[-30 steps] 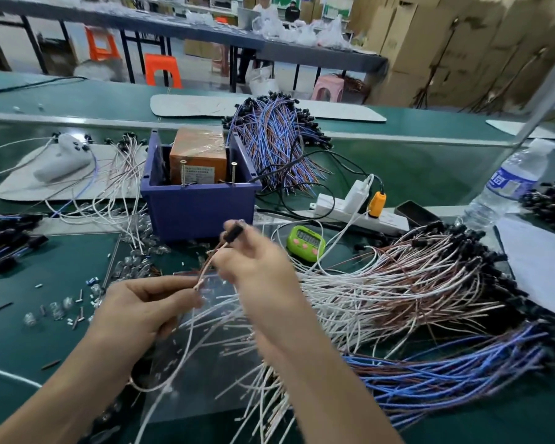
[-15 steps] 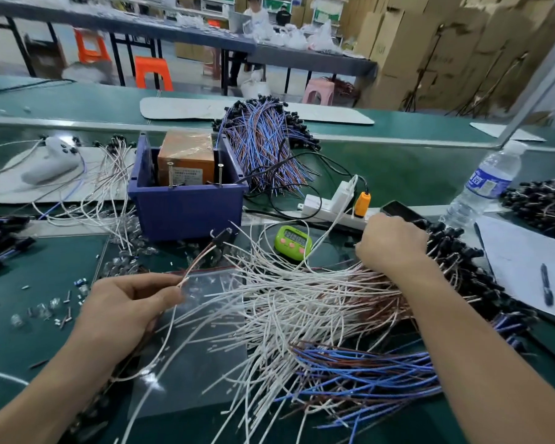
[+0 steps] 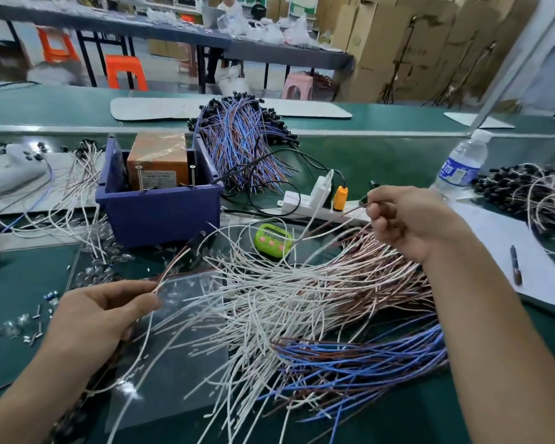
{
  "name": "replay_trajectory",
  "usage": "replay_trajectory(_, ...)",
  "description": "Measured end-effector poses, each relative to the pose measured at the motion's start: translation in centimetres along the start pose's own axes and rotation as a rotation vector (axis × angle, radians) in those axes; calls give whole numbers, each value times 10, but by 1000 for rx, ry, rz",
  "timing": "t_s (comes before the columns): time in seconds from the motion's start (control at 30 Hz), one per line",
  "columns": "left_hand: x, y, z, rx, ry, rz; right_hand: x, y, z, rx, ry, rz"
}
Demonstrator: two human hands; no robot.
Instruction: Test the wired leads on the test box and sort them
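Observation:
The test box (image 3: 157,160), orange-brown, sits inside a blue bin (image 3: 161,213) with two metal pins standing at its front. A big pile of white and brown leads (image 3: 302,290) spreads across the green bench, with blue and brown leads (image 3: 366,357) nearer me. My left hand (image 3: 100,315) pinches a brown and white lead (image 3: 177,261) whose black cap end points toward the bin. My right hand (image 3: 401,219) grips another lead (image 3: 334,219) lifted from the pile's right side.
A green timer (image 3: 271,240) lies beside a white power strip (image 3: 311,200) with an orange plug. Another lead bundle (image 3: 241,139) lies behind the bin. A water bottle (image 3: 462,161), paper with a pen (image 3: 515,264) and more leads (image 3: 526,193) are at right. Small loose parts (image 3: 32,325) lie left.
My right hand let go of the lead near the bin, reached into the right side of the pile, and now lifts a lead out of it. My left hand keeps its lead.

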State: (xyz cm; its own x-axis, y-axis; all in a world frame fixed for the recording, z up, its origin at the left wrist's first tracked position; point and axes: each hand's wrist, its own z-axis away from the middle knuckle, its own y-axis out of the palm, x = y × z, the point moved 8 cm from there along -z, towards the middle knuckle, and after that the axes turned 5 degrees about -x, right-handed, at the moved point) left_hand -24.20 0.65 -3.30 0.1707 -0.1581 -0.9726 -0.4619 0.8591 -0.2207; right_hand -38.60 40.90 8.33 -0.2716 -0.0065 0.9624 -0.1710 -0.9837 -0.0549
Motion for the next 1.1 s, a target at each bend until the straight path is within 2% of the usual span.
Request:
replay_trajectory(0.17, 3, 0, 0, 18, -7, -8, -9, -31, -4, -239, -136, 284)
replay_trajectory(0.3, 8, -1, -3, 21, -12, -23, 5, -66, 8, -528, -267, 654)
replay_trajectory(0.33, 9, 0, -4, 21, -10, -20, 8, -68, 14, -562, -295, 664)
replay_trajectory(0.4, 10, -1, -5, 24, -2, -5, 6, -63, 21, -490, -320, 483)
replay_trajectory(0.5, 11, 0, -4, 32, -2, -12, -9, -47, 29, -222, -162, -173)
replay_trajectory(0.53, 11, 0, -5, 34, -2, -12, -13, -41, 31, -149, -103, -323)
replay_trajectory(0.6, 12, 0, -5, 34, -1, -7, -24, -28, 32, -33, -6, -482)
replay_trajectory(0.67, 12, 0, -6, 35, 7, -6, -39, -21, 29, -20, 73, -501)
replay_trajectory(0.7, 12, -1, -7, 35, 9, -9, -46, -23, 28, -69, 60, -389)
replay_trajectory(0.8, 15, -1, -8, 43, 3, -7, -52, -43, 26, -291, -154, 402)
replay_trajectory(0.83, 15, -1, -8, 47, 4, -6, -54, -47, 27, -345, -200, 585)
replay_trajectory(0.9, 17, -1, -9, 50, 6, -11, -55, -53, 32, -458, -244, 772)
replay_trajectory(1.0, 17, -1, -9, 56, 10, -25, -41, -57, 48, -747, -338, 1047)
replay_trajectory(1.07, 15, -1, -9, 59, 17, -18, -28, -56, 62, -858, -430, 1023)
replay_trajectory(1.1, 14, -2, -8, 58, 22, -15, -23, -54, 67, -853, -510, 996)
